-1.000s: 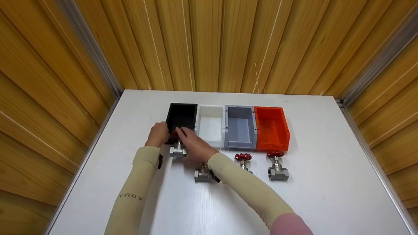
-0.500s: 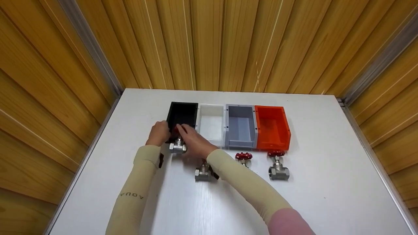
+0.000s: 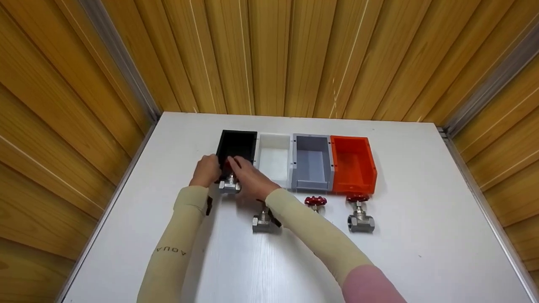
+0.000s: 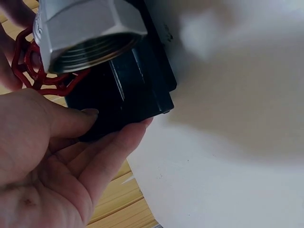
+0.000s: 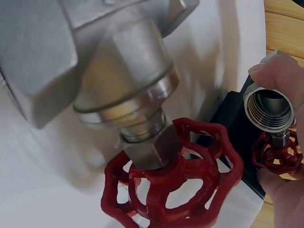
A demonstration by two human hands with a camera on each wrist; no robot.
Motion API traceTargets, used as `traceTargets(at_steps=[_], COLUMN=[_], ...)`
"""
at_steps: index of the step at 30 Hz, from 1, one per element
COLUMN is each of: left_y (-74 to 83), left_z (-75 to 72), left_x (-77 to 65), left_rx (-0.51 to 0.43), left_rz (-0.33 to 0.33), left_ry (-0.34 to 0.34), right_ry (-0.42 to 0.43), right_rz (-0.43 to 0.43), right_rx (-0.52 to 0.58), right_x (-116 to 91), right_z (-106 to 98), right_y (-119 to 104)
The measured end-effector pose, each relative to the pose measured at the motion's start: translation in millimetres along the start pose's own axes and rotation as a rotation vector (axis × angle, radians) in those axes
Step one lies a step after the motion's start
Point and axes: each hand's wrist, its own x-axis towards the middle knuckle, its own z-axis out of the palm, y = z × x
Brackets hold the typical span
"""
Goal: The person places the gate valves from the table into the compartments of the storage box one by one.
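In the head view my left hand [image 3: 206, 170] grips the left wall of the black bin [image 3: 219, 145]; in the left wrist view its thumb lies inside that wall and its fingers outside. My right hand [image 3: 252, 179] holds a gate valve [image 3: 230, 186] at the bin's front, its red handwheel [image 4: 47, 71] toward the bin. The valve's threaded opening [image 5: 269, 109] shows in the right wrist view. A second gate valve [image 3: 262, 223] stands on the table under my right wrist, partly covered; in the right wrist view its red handwheel [image 5: 175, 185] looms close.
Right of the black bin stand a white bin [image 3: 273, 136], a grey bin [image 3: 312, 185] and an orange bin [image 3: 372, 181], side by side. Two more gate valves, one behind my right forearm [image 3: 316, 202] and one farther right [image 3: 361, 222], stand before them. Wood-look walls enclose the white table [image 3: 421, 252].
My right hand has moved the gate valve slightly forward, toward the black bin. The left hand keeps its grip on the bin wall. The whole head view has shifted a little.
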Motion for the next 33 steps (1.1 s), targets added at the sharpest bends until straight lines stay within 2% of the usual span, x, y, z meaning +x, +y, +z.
traceTargets(at_steps=[8,15,33], left_y=[-0.7,0.5,1.3], left_z=[2.2,2.0,2.1], left_x=[0.7,-1.5,-1.8], left_rx=[-0.014,0.009,-0.015], left_rz=[0.008,0.003,-0.004], left_ry=[0.033,0.028,0.039], right_ry=[0.021,0.042,0.049], right_rz=[-0.004,-0.021,0.013], right_rx=[0.008,-0.050,-0.074], right_x=[4,9,21], right_z=[-2,-2,-8], right_y=[1,3,6])
